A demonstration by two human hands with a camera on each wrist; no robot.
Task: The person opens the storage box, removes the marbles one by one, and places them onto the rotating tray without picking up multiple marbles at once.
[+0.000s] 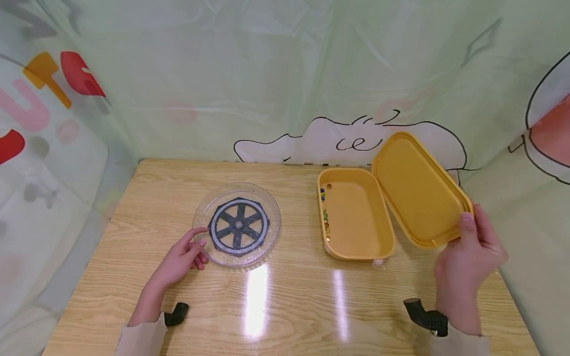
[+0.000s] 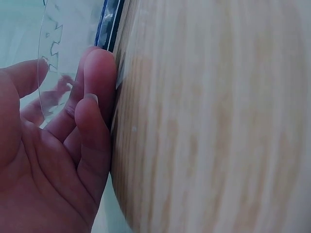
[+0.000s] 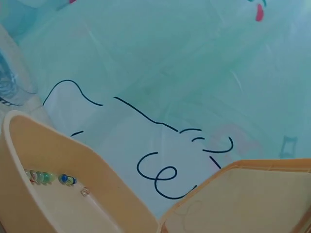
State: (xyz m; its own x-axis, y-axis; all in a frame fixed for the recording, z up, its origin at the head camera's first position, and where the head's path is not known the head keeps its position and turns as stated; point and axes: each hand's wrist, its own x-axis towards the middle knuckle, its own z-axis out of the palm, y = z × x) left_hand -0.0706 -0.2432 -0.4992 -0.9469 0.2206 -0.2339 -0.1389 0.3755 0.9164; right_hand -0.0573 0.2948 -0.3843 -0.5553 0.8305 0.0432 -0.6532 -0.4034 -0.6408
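Note:
My left hand (image 1: 180,257) pinches the near-left rim of a round clear plastic dish (image 1: 273,217), with thumb and index finger at the edge. Inside the dish lies a dark wheel-shaped piece (image 1: 239,225) with a pale ring and several spokes. In the left wrist view, the curled fingers (image 2: 97,126) sit low against the wooden table beside the transparent rim. On the other side, my right hand (image 1: 472,252) grips the corner of a yellow lid (image 1: 420,193), thumb on its inner face. The lid is raised and tilted beside an uncovered yellow box (image 1: 360,215).
Several small coloured glass marbles (image 1: 326,217) line the left side of the box floor. A wooden table (image 1: 294,296) carries everything. Printed plastic sheeting (image 1: 267,74) hangs behind and at both sides. Each wrist bears a black camera mount (image 1: 425,316).

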